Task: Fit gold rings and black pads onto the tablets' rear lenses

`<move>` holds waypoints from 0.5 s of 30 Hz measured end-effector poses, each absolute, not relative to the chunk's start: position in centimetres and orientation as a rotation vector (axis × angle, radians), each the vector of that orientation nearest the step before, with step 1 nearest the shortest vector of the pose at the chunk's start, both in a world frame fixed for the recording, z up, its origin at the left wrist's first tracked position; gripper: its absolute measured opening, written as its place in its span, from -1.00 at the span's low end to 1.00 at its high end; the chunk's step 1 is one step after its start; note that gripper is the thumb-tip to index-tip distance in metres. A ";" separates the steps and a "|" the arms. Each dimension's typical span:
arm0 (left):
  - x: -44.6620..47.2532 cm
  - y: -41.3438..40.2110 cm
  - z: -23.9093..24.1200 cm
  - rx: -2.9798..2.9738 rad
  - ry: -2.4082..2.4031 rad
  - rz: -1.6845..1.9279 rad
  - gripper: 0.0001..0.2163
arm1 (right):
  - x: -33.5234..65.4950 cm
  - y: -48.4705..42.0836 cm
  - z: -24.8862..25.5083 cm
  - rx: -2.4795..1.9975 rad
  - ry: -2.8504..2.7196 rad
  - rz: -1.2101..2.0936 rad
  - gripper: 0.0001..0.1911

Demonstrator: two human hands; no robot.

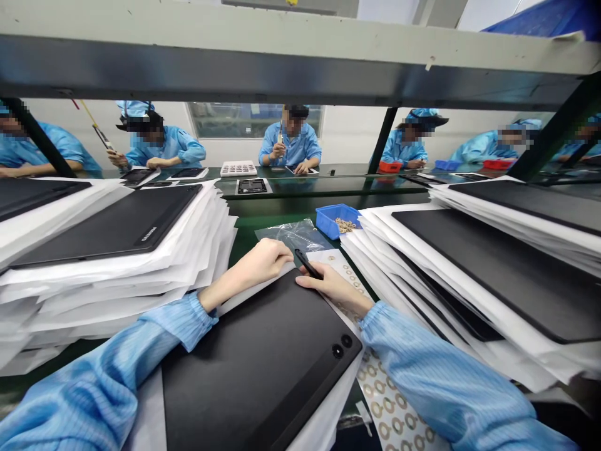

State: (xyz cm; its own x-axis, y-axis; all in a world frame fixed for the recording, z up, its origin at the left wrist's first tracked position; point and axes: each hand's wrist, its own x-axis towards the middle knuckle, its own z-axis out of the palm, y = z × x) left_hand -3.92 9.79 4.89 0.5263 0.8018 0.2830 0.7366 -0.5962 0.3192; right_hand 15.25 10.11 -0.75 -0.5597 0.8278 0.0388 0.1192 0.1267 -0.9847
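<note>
A black tablet back cover (253,363) with two camera holes lies on white sheets in front of me. My left hand (260,263) is curled at its far edge, fingers closed against the cover and the white paper. My right hand (333,287) rests on the cover's far right corner and grips black tweezers (307,263), tips pointing up-left toward the left hand. A sheet of small ring-shaped stickers (389,407) lies under my right forearm.
Stacks of black covers between white sheets stand left (117,232) and right (507,269). A blue bin (331,220) with small parts and a clear plastic bag (293,235) sit beyond. Several people in blue coats work across the bench. A shelf beam (300,69) runs overhead.
</note>
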 end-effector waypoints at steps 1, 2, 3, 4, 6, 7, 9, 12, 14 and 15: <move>-3.8 9.7 5.0 2.558 1.357 0.604 -0.75 | 15.2 9.9 -0.6 -0.898 -1.751 1.590 -0.65; -3.8 9.6 5.2 2.513 1.394 0.594 -0.74 | 15.3 9.8 -0.4 -0.888 -1.705 1.685 -0.65; -3.8 9.5 5.4 2.471 1.430 0.576 -0.73 | 15.3 9.8 -0.3 -0.887 -1.658 1.752 -0.64; -3.8 9.4 5.7 2.436 1.458 0.556 -0.73 | 15.5 9.8 -0.1 -0.891 -1.608 1.776 -0.63; -4.1 8.8 6.6 2.358 1.429 0.455 -0.69 | 16.0 10.2 0.2 -0.912 -1.485 1.720 -0.62; -4.2 8.4 7.3 2.318 1.376 0.368 -0.66 | 16.3 10.5 0.4 -0.916 -1.411 1.683 -0.62; -4.6 7.2 8.8 2.283 1.280 0.189 -0.67 | 17.1 11.1 0.7 -0.900 -1.269 1.625 -0.63; -5.3 4.4 11.6 2.387 1.352 0.064 -0.73 | 18.0 11.5 0.9 -0.803 -1.157 1.570 -0.66; -6.3 2.2 13.5 2.465 1.446 0.115 -0.75 | 18.3 11.5 0.9 -0.763 -1.145 1.513 -0.68; -7.1 1.0 14.4 2.468 1.482 0.173 -0.75 | 18.3 11.5 0.9 -0.758 -1.152 1.486 -0.68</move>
